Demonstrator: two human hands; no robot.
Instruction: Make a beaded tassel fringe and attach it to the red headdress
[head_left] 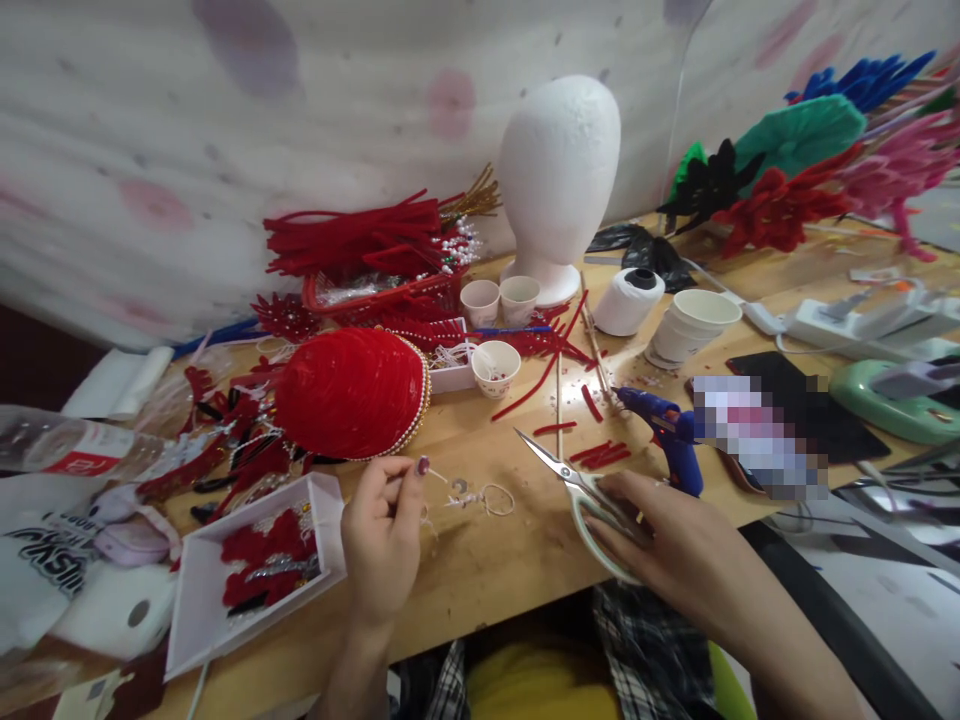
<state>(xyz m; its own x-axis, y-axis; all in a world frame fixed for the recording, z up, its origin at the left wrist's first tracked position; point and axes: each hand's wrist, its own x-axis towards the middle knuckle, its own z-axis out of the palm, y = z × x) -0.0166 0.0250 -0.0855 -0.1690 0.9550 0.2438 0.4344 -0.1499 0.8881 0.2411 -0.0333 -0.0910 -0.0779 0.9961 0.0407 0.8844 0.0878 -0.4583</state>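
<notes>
My left hand [384,530] is closed in a pinch on a thin white thread [436,473], whose short end sticks out to the right of the fingertips. My right hand [649,515] grips scissors [583,500] with pale green handles; their blades look closed and point up to the left, above the table. Between the hands, a small loop of pale cord with tiny white beads [471,497] lies on the wood. Just behind my left hand sits a red domed cap [352,392] edged with gold and pearl beads.
A blue glue gun [664,430] lies near the scissors, beside cut red strips [600,455]. Behind stand paper cups [496,368], a white thread cone [628,302] and a foam head [559,180]. A white box [330,530] of red pieces is at left, phones [817,405] at right.
</notes>
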